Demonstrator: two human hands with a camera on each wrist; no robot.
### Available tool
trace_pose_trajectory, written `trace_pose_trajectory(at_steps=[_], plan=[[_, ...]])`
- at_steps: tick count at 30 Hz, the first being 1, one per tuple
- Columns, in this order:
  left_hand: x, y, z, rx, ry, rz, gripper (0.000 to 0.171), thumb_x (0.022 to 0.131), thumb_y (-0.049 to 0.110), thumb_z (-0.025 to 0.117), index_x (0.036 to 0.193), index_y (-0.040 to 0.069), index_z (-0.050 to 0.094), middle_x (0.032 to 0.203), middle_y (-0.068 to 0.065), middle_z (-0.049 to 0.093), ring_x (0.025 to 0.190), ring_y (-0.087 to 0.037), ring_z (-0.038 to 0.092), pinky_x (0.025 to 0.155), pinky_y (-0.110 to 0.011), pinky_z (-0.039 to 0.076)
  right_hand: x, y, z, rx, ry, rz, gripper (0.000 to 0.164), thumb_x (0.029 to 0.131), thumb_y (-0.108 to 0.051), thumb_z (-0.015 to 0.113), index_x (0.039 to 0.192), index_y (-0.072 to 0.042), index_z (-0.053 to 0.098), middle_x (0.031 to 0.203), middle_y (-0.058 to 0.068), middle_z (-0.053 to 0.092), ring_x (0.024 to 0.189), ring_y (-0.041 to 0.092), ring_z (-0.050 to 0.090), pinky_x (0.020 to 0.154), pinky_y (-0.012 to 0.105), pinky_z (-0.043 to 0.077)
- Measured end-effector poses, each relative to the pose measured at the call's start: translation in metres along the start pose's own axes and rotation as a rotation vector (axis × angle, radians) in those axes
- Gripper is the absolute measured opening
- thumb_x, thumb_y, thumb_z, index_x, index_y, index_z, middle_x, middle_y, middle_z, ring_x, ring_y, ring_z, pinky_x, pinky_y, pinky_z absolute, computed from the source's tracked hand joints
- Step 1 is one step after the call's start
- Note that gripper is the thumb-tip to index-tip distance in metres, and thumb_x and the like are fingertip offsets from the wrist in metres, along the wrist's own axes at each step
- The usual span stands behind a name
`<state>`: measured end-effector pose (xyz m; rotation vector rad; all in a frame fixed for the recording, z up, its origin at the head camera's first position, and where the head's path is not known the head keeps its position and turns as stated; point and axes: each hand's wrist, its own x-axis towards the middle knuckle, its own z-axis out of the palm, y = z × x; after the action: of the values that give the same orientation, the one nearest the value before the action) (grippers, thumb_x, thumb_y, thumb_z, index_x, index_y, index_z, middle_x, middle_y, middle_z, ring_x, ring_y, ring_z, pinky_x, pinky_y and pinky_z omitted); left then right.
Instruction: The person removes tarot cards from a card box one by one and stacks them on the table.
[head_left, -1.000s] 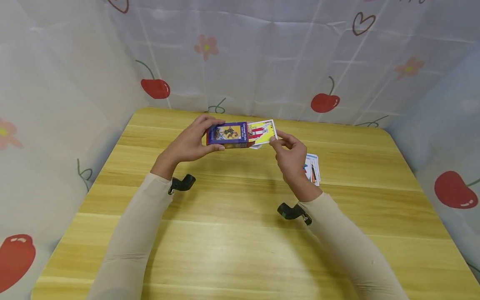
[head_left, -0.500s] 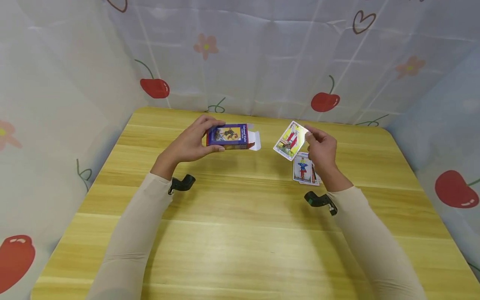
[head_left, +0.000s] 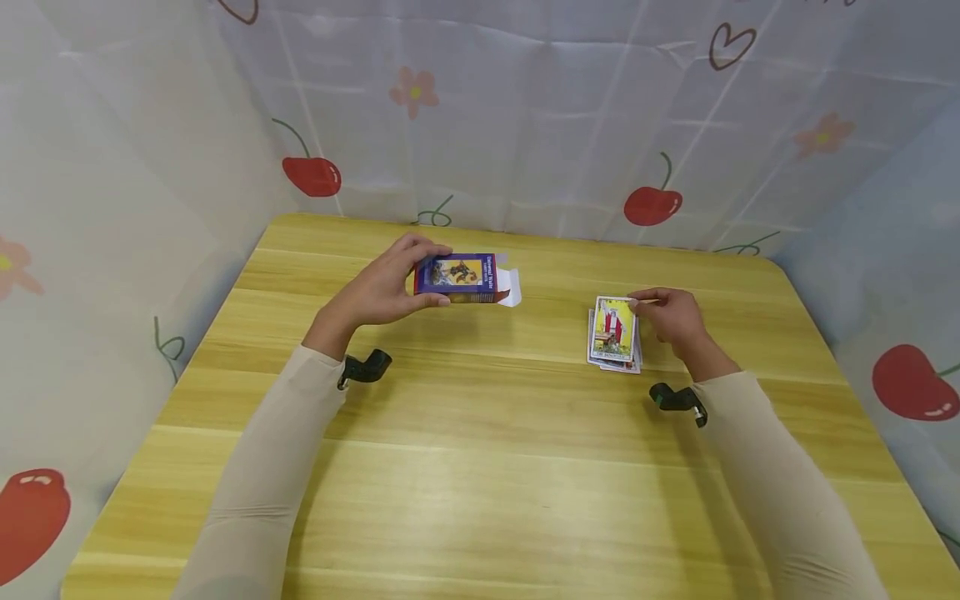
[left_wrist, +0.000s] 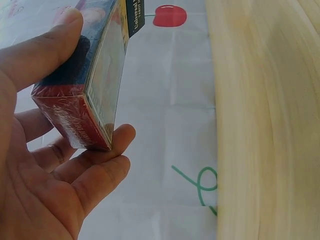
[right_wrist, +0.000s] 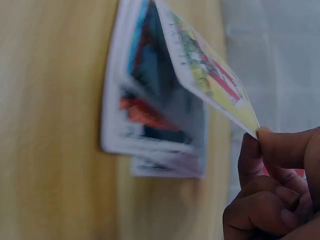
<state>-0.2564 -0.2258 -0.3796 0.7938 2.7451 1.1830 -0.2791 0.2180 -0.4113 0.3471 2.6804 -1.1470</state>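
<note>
My left hand [head_left: 386, 283] grips a blue and red tarot card box [head_left: 457, 279] between thumb and fingers. The box is held sideways, its white end flap [head_left: 510, 287] hanging out on the right. In the left wrist view the fingers curl under the red end of the box [left_wrist: 72, 117]. At the right, my right hand [head_left: 675, 318] pinches a yellow tarot card [head_left: 613, 327] by its corner, thumb on top. That card leans at a slant over a small, loosely squared stack of face-up cards [right_wrist: 155, 125], which lies on the table and is mostly covered in the head view.
The wood-grain table [head_left: 465, 467] fills the space below both arms. Behind it hangs a pale curtain [head_left: 525, 117] printed with cherries and flowers, with more fabric at both sides. A black wrist mount [head_left: 366, 365] sticks out from the left sleeve and another [head_left: 675, 398] from the right.
The right hand has drawn the yellow card out of the box and carried it right and down, over the stack. The left hand has kept the box almost in place, slightly lower.
</note>
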Motion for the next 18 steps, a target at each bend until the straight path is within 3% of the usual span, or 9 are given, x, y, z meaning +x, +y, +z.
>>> trace_pose_trajectory(at_steps=[5,8,13,18], plan=[[-0.001,0.001,0.000,0.001,-0.002,-0.002,0.069,0.086,0.035,0.077,0.145,0.016,0.047,0.142,-0.009,0.041,0.120,-0.025,0.047,0.104,-0.047,0.046,0.005,0.013,0.013,-0.162,0.039,-0.008,0.034,0.100,-0.027,0.055,0.121,-0.002,0.066,0.116,0.019,0.058,0.095,0.027,0.049,0.072,0.032,0.042],[-0.001,0.001,0.001,0.005,0.004,0.010,0.069,0.086,0.036,0.076,0.145,0.017,0.046,0.142,-0.009,0.041,0.120,-0.025,0.047,0.104,-0.047,0.045,0.003,0.015,0.017,-0.204,0.057,-0.017,0.032,0.098,-0.023,0.056,0.115,0.001,0.067,0.117,0.021,0.061,0.102,0.031,0.053,0.079,0.036,0.045],[-0.001,0.002,-0.001,-0.005,0.014,0.028,0.070,0.086,0.035,0.077,0.145,0.015,0.046,0.142,-0.010,0.041,0.120,-0.025,0.046,0.105,-0.048,0.044,0.001,0.013,0.021,-0.244,0.083,-0.053,0.028,0.096,-0.023,0.058,0.109,0.002,0.065,0.111,0.021,0.062,0.098,0.032,0.056,0.083,0.042,0.047],[-0.002,0.002,-0.003,-0.018,0.000,0.028,0.071,0.087,0.029,0.076,0.149,0.016,0.042,0.143,-0.010,0.038,0.121,-0.025,0.046,0.106,-0.047,0.044,-0.002,0.009,0.025,-0.272,0.128,-0.130,0.024,0.095,-0.022,0.058,0.105,0.000,0.062,0.101,0.018,0.061,0.091,0.032,0.056,0.079,0.043,0.047]])
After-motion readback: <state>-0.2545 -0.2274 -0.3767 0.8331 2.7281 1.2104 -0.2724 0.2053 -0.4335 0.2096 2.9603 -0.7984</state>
